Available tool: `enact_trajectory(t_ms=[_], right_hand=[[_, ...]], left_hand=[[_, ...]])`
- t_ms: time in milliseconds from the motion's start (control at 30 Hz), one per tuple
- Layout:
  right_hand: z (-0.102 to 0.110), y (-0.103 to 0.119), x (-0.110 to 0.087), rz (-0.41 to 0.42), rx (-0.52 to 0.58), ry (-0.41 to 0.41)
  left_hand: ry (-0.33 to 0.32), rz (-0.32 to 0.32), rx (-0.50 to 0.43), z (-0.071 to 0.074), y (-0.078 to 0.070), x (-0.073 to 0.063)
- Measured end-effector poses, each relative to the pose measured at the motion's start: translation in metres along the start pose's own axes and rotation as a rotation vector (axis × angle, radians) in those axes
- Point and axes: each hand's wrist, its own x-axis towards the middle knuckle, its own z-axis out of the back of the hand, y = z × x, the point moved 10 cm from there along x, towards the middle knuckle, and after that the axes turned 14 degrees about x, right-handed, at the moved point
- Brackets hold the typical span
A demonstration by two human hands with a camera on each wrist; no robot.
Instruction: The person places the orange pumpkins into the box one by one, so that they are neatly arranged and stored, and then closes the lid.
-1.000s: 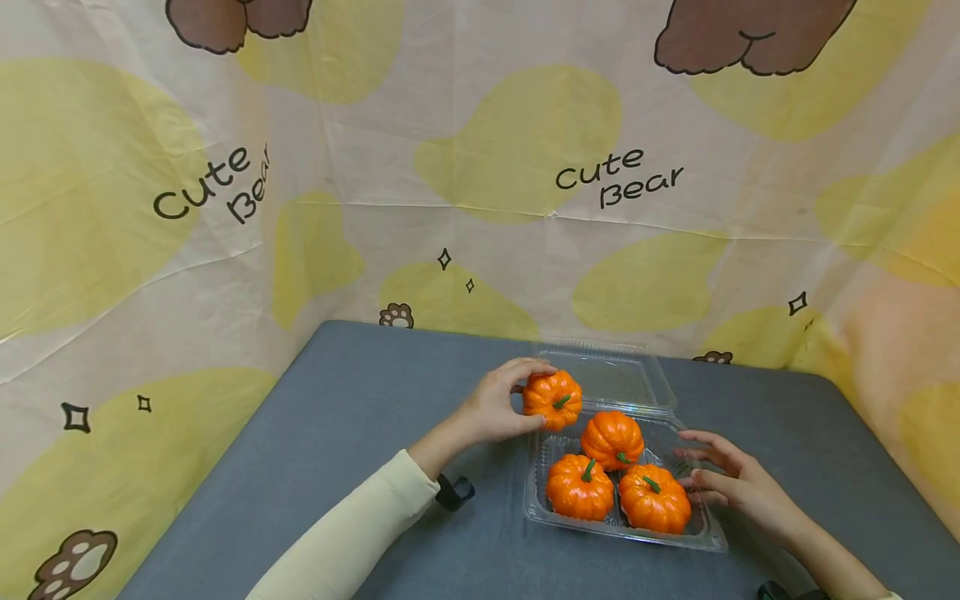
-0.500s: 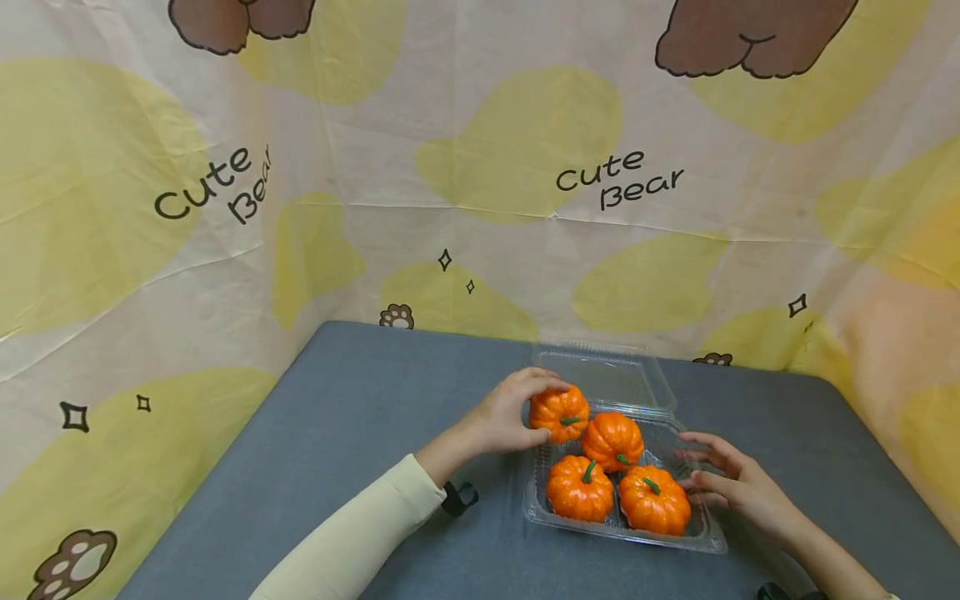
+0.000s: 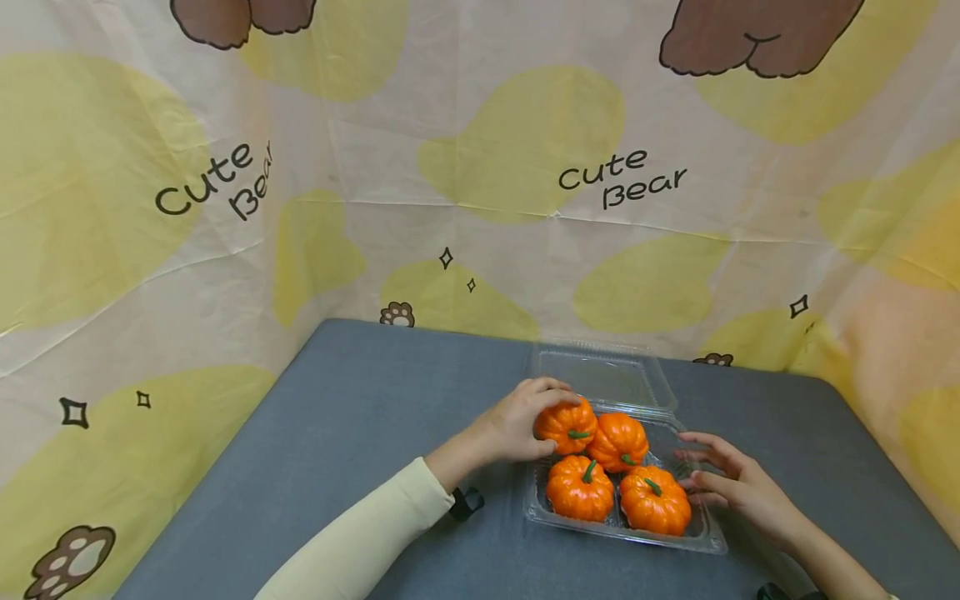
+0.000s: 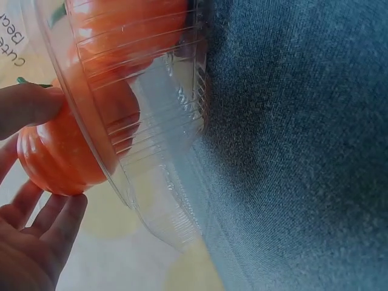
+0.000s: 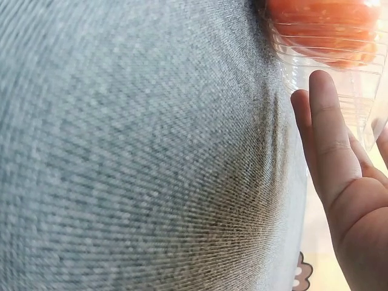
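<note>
My left hand (image 3: 519, 423) grips a small orange pumpkin (image 3: 566, 427) with a green stem, thumb on the near side and fingers over the far side. The pumpkin is at the back left of a clear plastic clamshell box (image 3: 626, 542). In the left wrist view, part of this pumpkin (image 4: 54, 157) shows through the box's clear wall and part stands above the rim. Several like pumpkins fill the other places: back right (image 3: 618, 442), front left (image 3: 580, 490) and front right (image 3: 655, 502). My right hand (image 3: 746, 487) rests beside the box's right wall, fingers extended along it.
The box's clear lid (image 3: 607, 379) lies folded back behind it on the grey-blue table (image 3: 390, 392). A printed cloth (image 3: 495, 167) with bear drawings hangs behind and to the sides.
My left hand has moved right, nearer and down with its pumpkin, which now sits against the back right pumpkin. That pumpkin has shifted slightly right. The right hand has stayed in place.
</note>
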Motion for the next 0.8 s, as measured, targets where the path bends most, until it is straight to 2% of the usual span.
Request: enact_trajectory(t_ms=[233, 600, 800], right_hand=[[0.001, -0.002, 0.000, -0.035, -0.015, -0.032], [0.000, -0.002, 0.000, -0.033, -0.008, -0.022], [0.000, 0.000, 0.000, -0.018, -0.003, -0.018]], left_hand=[[0.035, -0.024, 0.087, -0.004, -0.005, 0.003], [0.015, -0.102, 0.174, -0.002, -0.015, 0.007], [0.022, -0.079, 0.177, -0.004, -0.013, 0.007]])
